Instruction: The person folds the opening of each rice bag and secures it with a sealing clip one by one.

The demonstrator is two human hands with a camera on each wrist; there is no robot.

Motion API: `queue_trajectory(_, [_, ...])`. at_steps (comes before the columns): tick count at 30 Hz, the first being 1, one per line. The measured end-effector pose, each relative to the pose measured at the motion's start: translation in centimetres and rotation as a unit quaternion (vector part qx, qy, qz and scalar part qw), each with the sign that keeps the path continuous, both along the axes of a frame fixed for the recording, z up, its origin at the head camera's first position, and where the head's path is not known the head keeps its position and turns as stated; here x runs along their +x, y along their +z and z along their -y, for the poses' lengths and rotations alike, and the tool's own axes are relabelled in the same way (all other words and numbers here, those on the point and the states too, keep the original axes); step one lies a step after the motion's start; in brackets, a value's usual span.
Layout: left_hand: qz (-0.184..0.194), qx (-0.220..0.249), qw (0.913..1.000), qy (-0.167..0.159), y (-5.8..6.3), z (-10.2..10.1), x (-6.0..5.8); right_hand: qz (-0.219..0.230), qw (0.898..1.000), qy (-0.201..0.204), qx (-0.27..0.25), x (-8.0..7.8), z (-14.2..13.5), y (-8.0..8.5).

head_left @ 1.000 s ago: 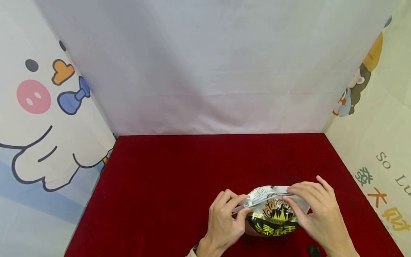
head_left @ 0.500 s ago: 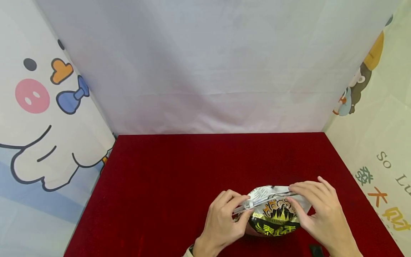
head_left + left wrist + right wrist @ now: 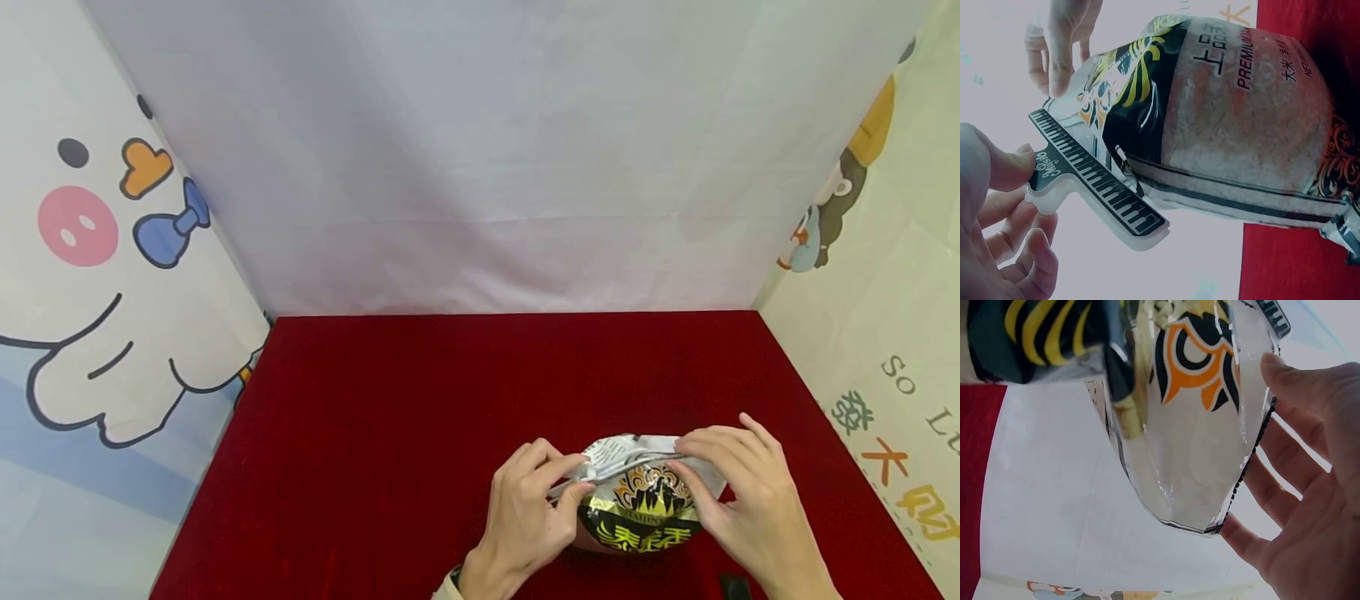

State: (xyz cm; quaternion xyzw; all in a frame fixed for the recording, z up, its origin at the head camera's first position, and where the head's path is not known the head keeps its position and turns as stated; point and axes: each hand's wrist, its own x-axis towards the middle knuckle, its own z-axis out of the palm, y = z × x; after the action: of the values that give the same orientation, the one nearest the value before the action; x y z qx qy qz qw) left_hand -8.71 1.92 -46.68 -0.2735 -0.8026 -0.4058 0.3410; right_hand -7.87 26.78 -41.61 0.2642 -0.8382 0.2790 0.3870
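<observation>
A clear plastic bag of rice [image 3: 641, 510] with black and gold print stands on the red table, its folded top toward both hands. At the left end of that top, my left hand [image 3: 528, 504] pinches the handle of a bag clip [image 3: 1100, 172] between thumb and fingers. The clip is white with a black piano-key print, and its long bar lies along the bag's top edge. With thumb and fingertips, my right hand [image 3: 750, 492] pinches the right end of the fold. In the right wrist view, the fingers lie behind the bag's dark top seam [image 3: 1250, 459].
A small black object [image 3: 735, 586] lies on the red tabletop [image 3: 420, 417] near its front edge, by the right wrist. A white cloth wall [image 3: 510, 167] stands behind, with cartoon-printed panels on the left [image 3: 82, 225] and the right [image 3: 885, 292].
My left hand has shifted slightly to the right with the clip along the bag's top. My right hand keeps its pinch and has hardly moved.
</observation>
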Motion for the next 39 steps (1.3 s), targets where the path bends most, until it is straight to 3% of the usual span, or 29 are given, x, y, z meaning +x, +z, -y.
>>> queue_trajectory(9, [0.001, 0.0, 1.0, 0.004, 0.7, -0.8, 0.1, -0.005, 1.0, -0.002, 0.0, 0.0, 0.2, 0.2])
queue_trajectory(26, [-0.003, 0.0, 1.0, 0.008, 0.8, -1.3, 0.5, 0.001, 1.0, -0.01, 0.006, 0.3, 0.1, 0.2])
queue_trajectory(39, [0.037, -0.029, 0.9989, -0.006, 0.1, -0.8, 0.9, 0.009, 1.0, -0.015, 0.0, 0.8, 0.0, -0.3])
